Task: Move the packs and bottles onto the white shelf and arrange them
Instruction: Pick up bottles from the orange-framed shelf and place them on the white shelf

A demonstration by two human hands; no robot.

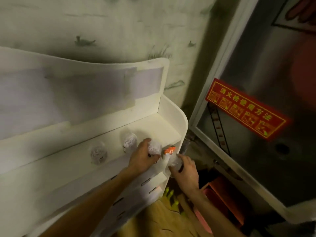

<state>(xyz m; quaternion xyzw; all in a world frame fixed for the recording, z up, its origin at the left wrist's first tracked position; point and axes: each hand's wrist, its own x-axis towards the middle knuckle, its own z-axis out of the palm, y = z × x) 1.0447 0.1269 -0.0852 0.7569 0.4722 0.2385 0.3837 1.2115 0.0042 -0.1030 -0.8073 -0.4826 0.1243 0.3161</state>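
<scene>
The white shelf (167, 124) stands against the wall, seen from above. Two clear packs with crumpled white contents stand on its top tier, one (98, 153) at the left and one (130, 142) to its right. My left hand (142, 157) is closed on a third such pack (155, 147) at the shelf's front edge. Just right of it is a small pack with an orange-red label (169, 150). My right hand (183, 166) grips a clear bottle (176, 164) beside the shelf's right corner. The picture is blurred.
A metal cabinet door (266, 69) with a red instruction sticker (246, 111) stands close on the right. Below it sit orange-red boxes (227, 199) on the floor. A lower shelf tier (159, 182) shows under my hands. The patterned wall (106, 31) is behind.
</scene>
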